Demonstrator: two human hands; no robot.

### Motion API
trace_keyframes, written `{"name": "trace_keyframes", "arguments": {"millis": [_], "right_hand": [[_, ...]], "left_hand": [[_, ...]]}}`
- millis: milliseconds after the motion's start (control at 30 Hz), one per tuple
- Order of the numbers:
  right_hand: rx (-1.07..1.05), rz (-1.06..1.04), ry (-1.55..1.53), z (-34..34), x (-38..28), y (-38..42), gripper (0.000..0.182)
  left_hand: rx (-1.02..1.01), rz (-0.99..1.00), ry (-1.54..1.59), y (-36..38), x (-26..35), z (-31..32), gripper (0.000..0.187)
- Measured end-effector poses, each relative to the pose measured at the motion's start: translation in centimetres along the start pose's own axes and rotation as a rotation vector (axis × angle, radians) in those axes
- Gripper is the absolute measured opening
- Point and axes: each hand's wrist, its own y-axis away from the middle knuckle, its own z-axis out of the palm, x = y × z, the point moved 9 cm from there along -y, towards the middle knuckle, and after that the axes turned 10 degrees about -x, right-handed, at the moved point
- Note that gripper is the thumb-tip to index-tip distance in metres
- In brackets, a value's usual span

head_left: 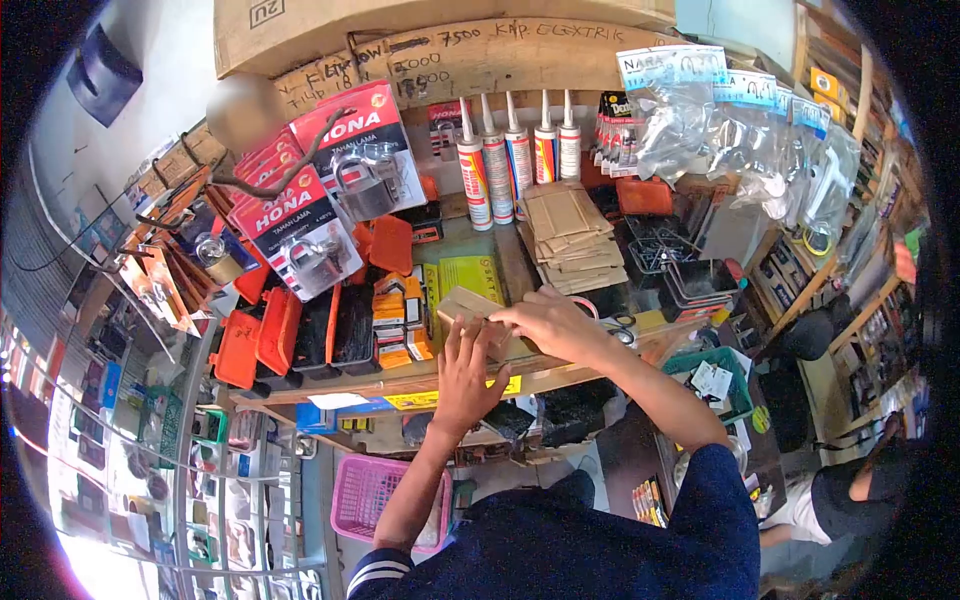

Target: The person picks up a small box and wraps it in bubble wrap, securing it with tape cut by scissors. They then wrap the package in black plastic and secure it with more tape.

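Note:
Over the front of the wooden counter, both hands are at a small brown paper packet (462, 302). My left hand (465, 382) has its fingers stretched out with their tips on the packet's near side, the thumb held apart. My right hand (555, 325) is closed, thumb and forefinger pinching the packet's right edge. What lies under the right fingers is hidden. Behind the packet is a yellow-green booklet or pack (467, 278). A pile of similar brown packets (570, 240) stands just beyond my right hand.
Hanging padlock packs (365, 150) and orange bins (277, 330) flank the left side, with small orange boxes (402, 325) beside them. Sealant tubes (495, 165) line the back. Plastic bags (680, 110) hang at right. A pink basket (345, 500) is below; another person's leg (800, 510) shows lower right.

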Motion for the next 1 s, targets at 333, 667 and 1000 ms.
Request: {"name": "trace_keyframes", "arguments": {"millis": [333, 667, 1000], "right_hand": [[0.127, 0.028, 0.018, 1.5, 1.0, 1.3, 0.032], [0.099, 0.188, -0.018, 1.5, -2.5, 1.8, 0.069], [0.265, 0.482, -0.376, 2.9, 1.7, 1.8, 0.049]], "left_hand": [[-0.013, 0.022, 0.011, 0.0, 0.0, 0.3, 0.084], [0.017, 0.139, 0.292, 1.6, -0.7, 0.7, 0.121], [0.098, 0.196, 0.304, 2.1, -0.8, 0.5, 0.115]]}}
